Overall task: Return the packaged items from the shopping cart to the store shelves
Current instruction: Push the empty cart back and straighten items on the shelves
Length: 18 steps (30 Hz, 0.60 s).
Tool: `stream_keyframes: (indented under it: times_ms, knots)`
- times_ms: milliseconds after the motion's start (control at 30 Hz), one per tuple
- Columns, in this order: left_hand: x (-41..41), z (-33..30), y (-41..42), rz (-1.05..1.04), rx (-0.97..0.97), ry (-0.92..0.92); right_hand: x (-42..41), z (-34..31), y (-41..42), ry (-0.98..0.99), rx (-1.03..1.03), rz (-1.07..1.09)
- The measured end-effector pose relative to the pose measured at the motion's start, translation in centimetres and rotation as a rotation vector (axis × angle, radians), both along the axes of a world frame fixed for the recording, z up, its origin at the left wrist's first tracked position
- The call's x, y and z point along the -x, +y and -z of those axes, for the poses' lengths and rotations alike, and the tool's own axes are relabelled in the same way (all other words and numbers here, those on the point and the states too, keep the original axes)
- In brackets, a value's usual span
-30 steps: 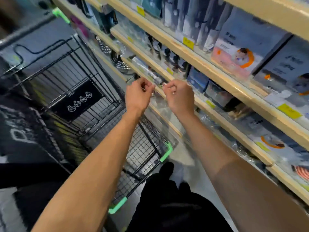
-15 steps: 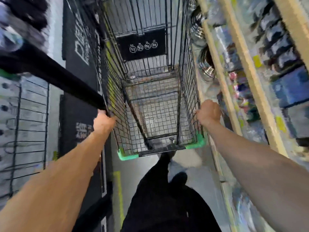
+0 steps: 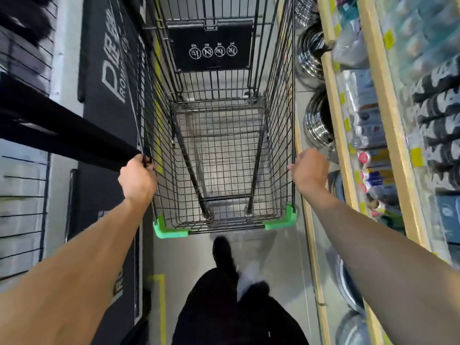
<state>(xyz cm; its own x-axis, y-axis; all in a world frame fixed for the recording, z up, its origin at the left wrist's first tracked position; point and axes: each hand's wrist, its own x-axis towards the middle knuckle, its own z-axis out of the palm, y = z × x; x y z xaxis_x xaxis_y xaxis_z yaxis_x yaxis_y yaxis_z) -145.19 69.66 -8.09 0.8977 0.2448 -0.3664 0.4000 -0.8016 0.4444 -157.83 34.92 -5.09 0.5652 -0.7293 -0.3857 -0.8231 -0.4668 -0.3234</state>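
Both hands, left (image 3: 137, 179) and right (image 3: 309, 170), grip cart (image 3: 219, 155) side rims | shelves (image 3: 336, 135) just right

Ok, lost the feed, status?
Left hand and right hand grip cart rims. Basket looks empty. Shelves close right.
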Motion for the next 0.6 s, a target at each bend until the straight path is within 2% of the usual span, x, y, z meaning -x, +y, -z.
stream_keyframes:
  times_ms: [233,333,600]
  knots:
    - [-13.7,-0.7,-3.3,-0.002,0.143,0.031,-14.0,0.6,-4.1,0.06,0.057,-0.043]
    - [-19.9,-0.6,-5.5,0.017,0.142,0.013,-20.5,1.5,-7.2,0.08,0.113,-0.062]
    - [-39.6,-0.8,-14.0,-0.008,0.194,0.019,-40.6,2.6,-15.3,-0.015,0.054,0.05]
